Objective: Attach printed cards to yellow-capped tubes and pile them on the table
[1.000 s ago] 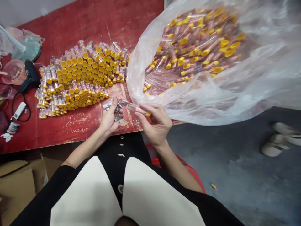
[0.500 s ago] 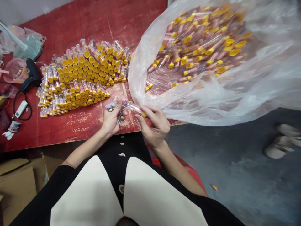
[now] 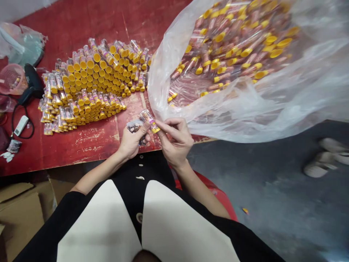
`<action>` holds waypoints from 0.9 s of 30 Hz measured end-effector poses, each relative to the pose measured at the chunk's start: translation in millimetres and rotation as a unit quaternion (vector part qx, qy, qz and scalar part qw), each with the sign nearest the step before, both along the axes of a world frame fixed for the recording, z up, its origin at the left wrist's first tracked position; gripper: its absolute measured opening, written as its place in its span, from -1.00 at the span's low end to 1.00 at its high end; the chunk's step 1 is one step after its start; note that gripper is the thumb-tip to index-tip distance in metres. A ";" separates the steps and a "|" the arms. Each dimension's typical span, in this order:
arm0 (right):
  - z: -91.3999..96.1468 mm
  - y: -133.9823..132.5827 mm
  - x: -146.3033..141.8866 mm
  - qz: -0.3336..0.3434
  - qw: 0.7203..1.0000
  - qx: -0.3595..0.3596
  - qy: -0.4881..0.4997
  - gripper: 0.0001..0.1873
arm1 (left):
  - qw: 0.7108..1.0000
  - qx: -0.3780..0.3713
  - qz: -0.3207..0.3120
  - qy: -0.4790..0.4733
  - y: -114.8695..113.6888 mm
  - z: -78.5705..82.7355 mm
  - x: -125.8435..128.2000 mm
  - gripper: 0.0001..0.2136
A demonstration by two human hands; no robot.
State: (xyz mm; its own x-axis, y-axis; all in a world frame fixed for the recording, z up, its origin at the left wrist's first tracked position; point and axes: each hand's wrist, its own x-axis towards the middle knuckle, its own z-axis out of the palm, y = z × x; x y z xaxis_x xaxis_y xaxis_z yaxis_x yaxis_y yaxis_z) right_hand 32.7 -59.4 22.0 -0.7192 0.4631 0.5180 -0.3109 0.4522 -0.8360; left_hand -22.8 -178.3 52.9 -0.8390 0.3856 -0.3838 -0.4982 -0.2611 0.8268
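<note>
My left hand [image 3: 132, 143] pinches a bunch of printed labels [image 3: 134, 126] and its thumb lies beside a transparent tube with a yellow cap [image 3: 147, 120]. My right hand [image 3: 176, 139] holds that tube by its capped end between the fingertips, over the red table [image 3: 81, 22]. Stacked capped tubes form a large pile [image 3: 87, 82] left of my hands. A transparent plastic bag [image 3: 174, 62] full of loose tubes lies just beyond my right hand.
A black heat gun [image 3: 32, 82] with its cord, a pink basket [image 3: 12, 79] and a crumpled plastic bag [image 3: 24, 42] lie at the table's left. Cardboard [image 3: 21, 214] lies below the table's front edge. A pair of light shoes [image 3: 319, 160] rests on the grey floor at right.
The tube has turned from nearly level to a steep tilt, with its cap pointing down and right. It has moved closer to my left hand.
</note>
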 end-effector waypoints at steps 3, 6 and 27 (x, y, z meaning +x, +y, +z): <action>1.4 -2.7 -1.6 -0.017 1.000 -0.016 -0.007 -0.69 | 1.000 -0.004 -0.003 -0.004 -0.4 0.6 0.1 -0.54; 0.1 -4.5 -4.0 -0.025 0.999 -0.033 -0.023 -0.74 | 1.000 0.000 0.004 -0.010 -0.6 -1.4 -2.8 -0.53; -43.6 -3.8 -348.9 0.009 0.999 0.012 0.039 -0.54 | 0.964 0.060 0.199 -0.165 -45.8 -21.9 -33.2 -0.75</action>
State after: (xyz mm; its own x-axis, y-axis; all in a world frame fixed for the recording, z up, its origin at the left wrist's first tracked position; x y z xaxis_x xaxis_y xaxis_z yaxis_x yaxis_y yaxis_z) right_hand -316.2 -63.2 -21.6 -0.6842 0.4382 0.5830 -0.3825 0.4650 -0.7984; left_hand -56.0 -224.1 31.0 -0.7697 0.1156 -0.6278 -0.5692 -0.5694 0.5930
